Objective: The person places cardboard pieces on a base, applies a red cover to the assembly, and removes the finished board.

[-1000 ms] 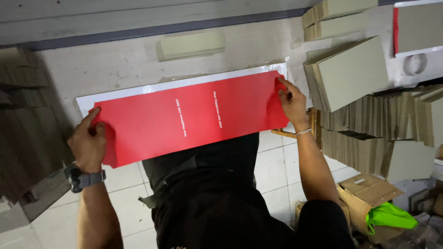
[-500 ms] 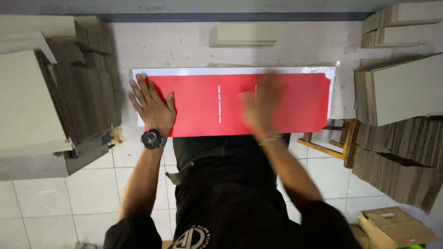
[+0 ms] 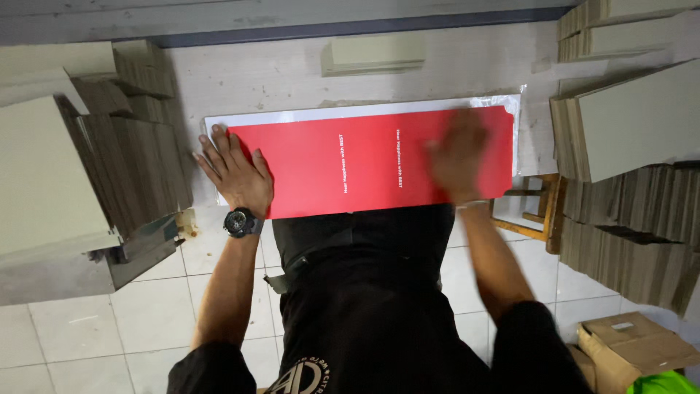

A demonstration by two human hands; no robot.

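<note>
A long red sheet with two lines of white print lies flat on a white backing sheet on the work surface. My left hand presses flat on the sheet's left end, fingers spread, a black watch on the wrist. My right hand lies flat on the sheet's right part and is blurred by motion. Neither hand grips anything.
Stacks of grey-brown boards stand at the left and more stacks at the right. A small wooden stool sits by my right arm. A cardboard box and something green are at the bottom right. A pale block lies further back.
The view has shifted right to left over the sheet. My left hand moved onto the sheet's left end and flattened; my right hand slid across the sheet toward its right part.
</note>
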